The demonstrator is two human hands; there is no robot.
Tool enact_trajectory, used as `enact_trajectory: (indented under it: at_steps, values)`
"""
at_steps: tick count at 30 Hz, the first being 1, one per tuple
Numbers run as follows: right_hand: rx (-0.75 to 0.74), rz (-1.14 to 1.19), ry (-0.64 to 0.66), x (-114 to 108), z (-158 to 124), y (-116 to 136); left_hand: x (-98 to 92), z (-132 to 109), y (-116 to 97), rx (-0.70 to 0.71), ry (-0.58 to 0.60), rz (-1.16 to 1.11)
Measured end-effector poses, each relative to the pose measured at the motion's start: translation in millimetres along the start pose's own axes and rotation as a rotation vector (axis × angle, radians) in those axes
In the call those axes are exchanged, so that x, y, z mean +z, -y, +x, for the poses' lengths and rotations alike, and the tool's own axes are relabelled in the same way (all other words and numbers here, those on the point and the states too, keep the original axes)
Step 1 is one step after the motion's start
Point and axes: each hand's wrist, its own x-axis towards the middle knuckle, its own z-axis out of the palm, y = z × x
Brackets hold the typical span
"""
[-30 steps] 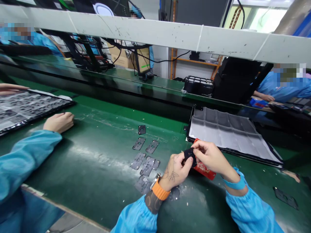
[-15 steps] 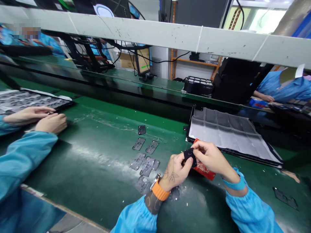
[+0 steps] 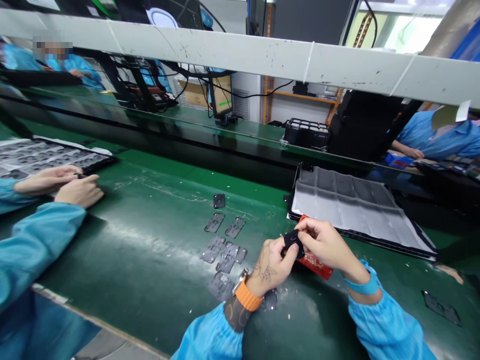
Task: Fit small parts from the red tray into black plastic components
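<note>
My left hand [image 3: 273, 262], with an orange watch strap at its wrist, is closed around a small black plastic part [image 3: 292, 242]. My right hand [image 3: 324, 245] pinches the upper right edge of that same part, its thumb and fingertips together. Behind and below the hands lies a red sheet [image 3: 317, 264], partly covered by them. To the left of my left hand, several flat dark plates [image 3: 227, 256] with cut-outs lie on the green table [image 3: 150, 280]. One more dark plate [image 3: 441, 307] lies at the far right, beyond my right sleeve.
A stack of black trays [image 3: 363, 210] under a translucent sheet stands behind my right hand. At left, a co-worker's hands [image 3: 77, 190] work beside a filled tray [image 3: 52, 155]. A grey beam [image 3: 240, 50] crosses above the table. Another person sits at the far right.
My hands and the black part stay almost in place. The co-worker's hands at left have shifted slightly, their fingers changing position.
</note>
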Motion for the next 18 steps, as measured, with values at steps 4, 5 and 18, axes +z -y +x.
enact_trajectory:
  at_steps: [4, 5, 18]
  values:
    - [0.001, -0.004, -0.004, -0.1, -0.2, 0.5, -0.2, 0.5, -0.3, -0.013, 0.014, -0.006]
    - [0.001, -0.006, -0.005, -0.1, -0.2, 0.4, -0.2, 0.6, 0.0, -0.016, 0.019, -0.01]
    - [-0.006, 0.036, 0.011, -0.3, 0.1, 2.0, -6.0, 4.7, -2.7, -0.047, 0.037, -0.269]
